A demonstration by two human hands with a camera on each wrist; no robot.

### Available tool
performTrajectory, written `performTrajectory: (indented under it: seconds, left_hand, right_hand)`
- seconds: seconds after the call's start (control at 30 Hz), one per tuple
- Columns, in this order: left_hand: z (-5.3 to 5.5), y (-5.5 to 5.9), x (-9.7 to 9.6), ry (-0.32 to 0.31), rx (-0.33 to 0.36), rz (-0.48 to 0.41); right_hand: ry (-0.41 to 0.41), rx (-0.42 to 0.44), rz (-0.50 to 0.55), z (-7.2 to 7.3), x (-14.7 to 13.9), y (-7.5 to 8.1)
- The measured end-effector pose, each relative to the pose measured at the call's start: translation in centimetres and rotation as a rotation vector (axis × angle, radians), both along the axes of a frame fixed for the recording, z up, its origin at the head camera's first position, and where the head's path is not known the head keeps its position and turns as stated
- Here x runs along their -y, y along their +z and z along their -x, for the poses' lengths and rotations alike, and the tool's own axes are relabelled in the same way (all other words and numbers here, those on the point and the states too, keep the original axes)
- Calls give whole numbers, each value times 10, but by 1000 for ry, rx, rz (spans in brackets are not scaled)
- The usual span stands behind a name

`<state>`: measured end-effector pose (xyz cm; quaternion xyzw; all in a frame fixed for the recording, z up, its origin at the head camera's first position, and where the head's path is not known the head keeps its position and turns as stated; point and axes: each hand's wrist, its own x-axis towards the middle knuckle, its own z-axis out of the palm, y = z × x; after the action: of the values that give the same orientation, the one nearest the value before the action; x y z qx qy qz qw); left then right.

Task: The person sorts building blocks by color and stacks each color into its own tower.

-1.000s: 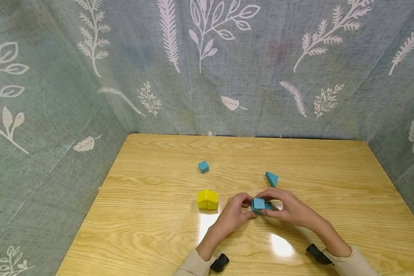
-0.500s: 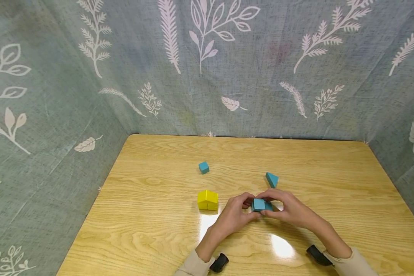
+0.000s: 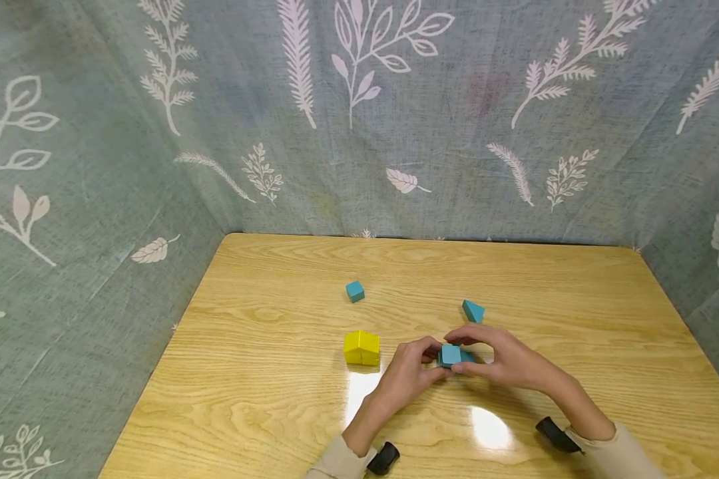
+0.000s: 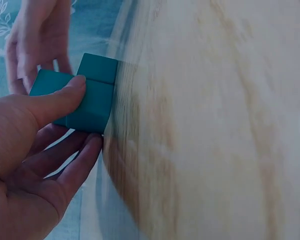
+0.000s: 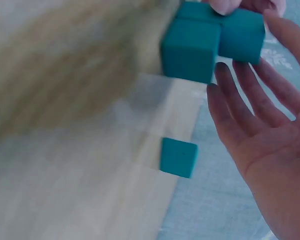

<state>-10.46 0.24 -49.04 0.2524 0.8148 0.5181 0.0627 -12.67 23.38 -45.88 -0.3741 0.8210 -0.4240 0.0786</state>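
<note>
Small blue blocks stand together on the wooden table (image 3: pixel 263 399): one cube (image 3: pixel 451 354) sits on top of the left of two lower blocks (image 4: pixel 97 67). My left hand (image 3: pixel 409 372) pinches the stack from the left, its thumb (image 4: pixel 65 100) across the seam between upper and lower block and its fingers on the opposite side. My right hand (image 3: pixel 506 359) arches around the right side, with its thumb tip near the upper cube. In the right wrist view its fingers (image 5: pixel 250 100) are spread and relaxed close beside the blocks.
Farther back lie a blue triangular block (image 3: pixel 473 311) and a loose blue cube (image 3: pixel 355 291). A yellow house-shaped block piece (image 3: pixel 361 348) stands left of my left hand. Patterned grey-blue cloth (image 3: pixel 335 166) hangs behind and beside the table.
My right hand's fingers have loosened and lifted slightly from the blocks. The left hand stays in place on the stack, its thumb a little farther along the near side.
</note>
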Motion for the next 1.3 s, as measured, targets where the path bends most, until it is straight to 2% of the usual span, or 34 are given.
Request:
performTrajectory:
  seconds: [0.27,0.5,0.87,1.3]
  left_hand:
    - [0,-2,-2,12,12,-7]
    - [-1,-1,-2,19,43,4]
    - [0,0,0,24,43,-4]
    - [-1,1,1,15,65,-19]
  right_hand:
    - [-60,-104,-24,20,4,18]
    - [-79,-104,-37,38,11,29]
    - [-31,-112,-69,71,32,37]
    - [14,-122,-98,101,59,39]
